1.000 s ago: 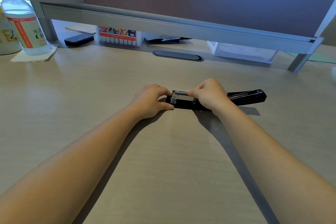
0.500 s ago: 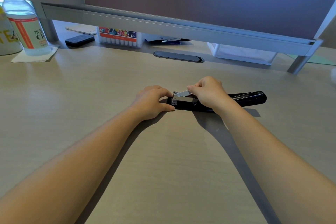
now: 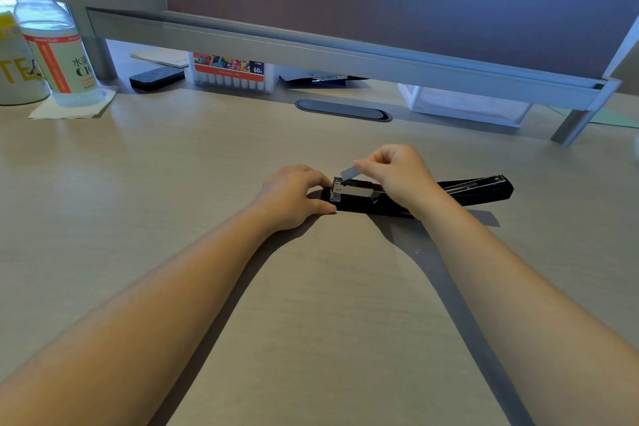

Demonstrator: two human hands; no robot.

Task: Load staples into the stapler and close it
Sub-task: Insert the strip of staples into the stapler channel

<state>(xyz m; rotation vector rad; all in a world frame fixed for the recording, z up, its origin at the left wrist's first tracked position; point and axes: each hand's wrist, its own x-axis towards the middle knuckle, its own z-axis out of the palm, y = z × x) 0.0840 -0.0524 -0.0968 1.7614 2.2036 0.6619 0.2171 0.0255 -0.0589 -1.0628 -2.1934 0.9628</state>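
Mid-table (image 3: 145, 183), the left hand (image 3: 294, 195) presses its fingers on the black stapler (image 3: 477, 188) front; the right hand (image 3: 397, 171) fingers pinch a staple strip (image 3: 349, 172) tilted over the open magazine.

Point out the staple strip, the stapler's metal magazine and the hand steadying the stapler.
staple strip (image 3: 350, 172), head view, middle of the tilted grey strip.
metal magazine (image 3: 352, 189), head view, its shiny side.
left hand (image 3: 290, 195), head view, back of the hand.
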